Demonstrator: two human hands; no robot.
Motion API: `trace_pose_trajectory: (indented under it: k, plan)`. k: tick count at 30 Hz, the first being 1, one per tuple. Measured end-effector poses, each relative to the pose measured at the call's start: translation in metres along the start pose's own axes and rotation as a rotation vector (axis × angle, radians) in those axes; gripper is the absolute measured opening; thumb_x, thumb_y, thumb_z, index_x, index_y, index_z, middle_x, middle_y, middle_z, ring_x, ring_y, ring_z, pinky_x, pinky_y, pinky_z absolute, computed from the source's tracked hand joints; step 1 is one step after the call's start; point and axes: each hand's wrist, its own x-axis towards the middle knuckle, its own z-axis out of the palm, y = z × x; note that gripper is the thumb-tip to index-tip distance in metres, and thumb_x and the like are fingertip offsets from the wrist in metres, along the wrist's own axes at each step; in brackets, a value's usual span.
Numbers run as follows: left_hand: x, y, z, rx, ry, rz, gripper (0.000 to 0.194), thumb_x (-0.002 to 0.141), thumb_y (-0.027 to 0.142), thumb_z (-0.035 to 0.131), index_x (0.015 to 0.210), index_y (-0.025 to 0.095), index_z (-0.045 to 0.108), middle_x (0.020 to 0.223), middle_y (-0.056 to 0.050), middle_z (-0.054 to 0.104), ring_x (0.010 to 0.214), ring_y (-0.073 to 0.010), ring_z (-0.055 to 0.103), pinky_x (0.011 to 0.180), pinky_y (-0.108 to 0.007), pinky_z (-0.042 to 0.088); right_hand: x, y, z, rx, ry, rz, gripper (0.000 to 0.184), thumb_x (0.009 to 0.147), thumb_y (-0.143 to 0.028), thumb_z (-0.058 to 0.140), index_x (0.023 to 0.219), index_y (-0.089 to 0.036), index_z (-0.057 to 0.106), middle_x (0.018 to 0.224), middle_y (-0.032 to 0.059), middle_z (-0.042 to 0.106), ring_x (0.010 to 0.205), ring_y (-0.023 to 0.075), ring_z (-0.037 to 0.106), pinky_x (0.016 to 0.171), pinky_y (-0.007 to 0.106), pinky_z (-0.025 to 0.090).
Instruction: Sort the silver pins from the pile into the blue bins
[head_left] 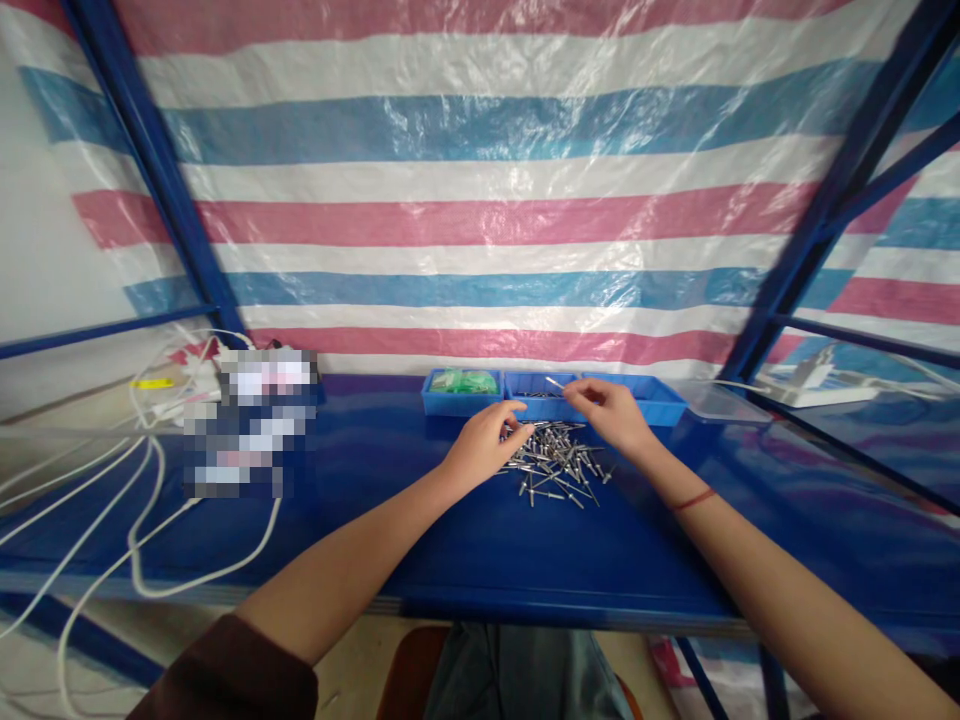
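Right hand (609, 412): pinched one blind rivet (554, 382) at the middle blue bin (541, 409).
Left hand (484, 441): hung beside the rivet pile (559, 458), fingers (513, 406) parted.
Rivet risk: a slipping pinch might have dropped it outside.

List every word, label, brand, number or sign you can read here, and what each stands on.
None can be read.
Pixelated patches on the table: blurred out; any text is hidden.
Yellow strip among the cables: too small to tell.
Green packet in a blue bin: too small to tell.
Striped sheet: stripes only, no lettering visible.
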Motion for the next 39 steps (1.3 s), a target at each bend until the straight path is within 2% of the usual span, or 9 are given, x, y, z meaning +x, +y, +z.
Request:
trace_pose_trajectory:
  k: [4,6,9,11,16,19,28,34,39]
  plan:
    - [-0.002,0.011,-0.008,0.061,-0.292,0.167,0.024,0.084,0.035,0.050,0.100,0.019,0.058,0.078,-0.002,0.062,0.071,-0.0134,0.057,0.068,-0.025,0.044,0.011,0.030,-0.032,-0.449,0.262,0.178,0.026,0.074,-0.032,0.051,0.078,-0.014,0.068,0.068,0.0075,0.065,0.065,0.0205,0.059,0.063,0.031,0.042]
    - [-0.004,0.017,-0.011,0.080,-0.409,0.297,0.029,0.080,0.043,0.056,0.097,0.020,0.061,0.083,-0.003,0.062,0.078,-0.0154,0.058,0.072,-0.025,0.043,0.013,0.039,-0.043,-0.616,0.288,0.204,0.031,0.074,-0.034,0.050,0.086,-0.012,0.068,0.071,0.0095,0.064,0.067,0.0229,0.059,0.061,0.032,0.040]
    - [-0.006,0.020,-0.010,0.092,-0.485,0.401,0.041,0.072,0.051,0.062,0.099,0.021,0.063,0.090,-0.005,0.062,0.085,-0.0177,0.059,0.078,-0.026,0.042,0.012,0.036,-0.048,-0.700,0.268,0.136,0.037,0.075,-0.036,0.050,0.096,-0.010,0.066,0.076,0.0117,0.064,0.070,0.0240,0.058,0.061,0.032,0.040]
    - [-0.007,0.018,-0.006,0.098,-0.499,0.414,0.034,0.076,0.048,0.060,0.097,0.022,0.065,0.091,-0.004,0.063,0.085,-0.0167,0.059,0.079,-0.025,0.041,0.010,0.023,-0.045,-0.613,0.123,0.024,0.033,0.076,-0.036,0.050,0.091,-0.012,0.067,0.074,0.0093,0.064,0.067,0.0209,0.057,0.062,0.031,0.040]
    - [-0.006,0.010,0.002,0.139,-0.448,0.417,0.021,0.086,0.035,0.050,0.089,0.022,0.067,0.084,-0.004,0.062,0.080,-0.0151,0.058,0.077,-0.025,0.041,-0.005,-0.009,-0.028,-0.203,-0.559,-0.140,0.031,0.076,-0.046,0.055,0.080,-0.018,0.069,0.069,0.0023,0.065,0.062,0.0152,0.056,0.058,0.026,0.042]
    - [-0.004,0.007,0.006,0.198,-0.394,0.390,0.020,0.086,0.034,0.051,0.086,0.022,0.066,0.084,-0.004,0.062,0.083,-0.0169,0.058,0.078,-0.028,0.041,-0.012,-0.011,-0.015,-0.142,-0.666,-0.181,0.029,0.068,-0.043,0.065,0.084,-0.019,0.070,0.070,0.0017,0.064,0.062,0.0148,0.055,0.056,0.025,0.041]
    - [-0.007,0.005,0.010,0.331,-0.309,0.268,0.016,0.087,0.026,0.048,0.087,0.020,0.062,0.088,-0.004,0.062,0.087,-0.0182,0.056,0.079,-0.031,0.042,-0.014,-0.007,0.001,-0.345,-0.609,-0.316,0.017,0.071,-0.016,0.055,0.076,-0.020,0.070,0.066,0.0018,0.065,0.057,0.0136,0.055,0.055,0.024,0.039]
    - [-0.008,0.005,0.009,0.298,-0.220,0.150,0.020,0.083,0.030,0.053,0.099,0.019,0.059,0.093,-0.005,0.063,0.087,-0.0197,0.056,0.081,-0.034,0.043,-0.013,-0.014,0.000,-0.335,-0.445,-0.361,0.016,0.078,-0.023,0.055,0.079,-0.021,0.071,0.074,0.0047,0.069,0.064,0.0169,0.060,0.060,0.028,0.043]
    - [-0.004,0.004,0.011,0.063,-0.132,0.049,0.024,0.081,0.034,0.056,0.098,0.019,0.061,0.092,-0.004,0.065,0.087,-0.0190,0.058,0.081,-0.031,0.043,-0.017,-0.031,0.002,-0.049,-0.224,-0.284,0.019,0.079,-0.034,0.057,0.082,-0.020,0.071,0.084,0.0066,0.070,0.073,0.0193,0.064,0.065,0.031,0.050]
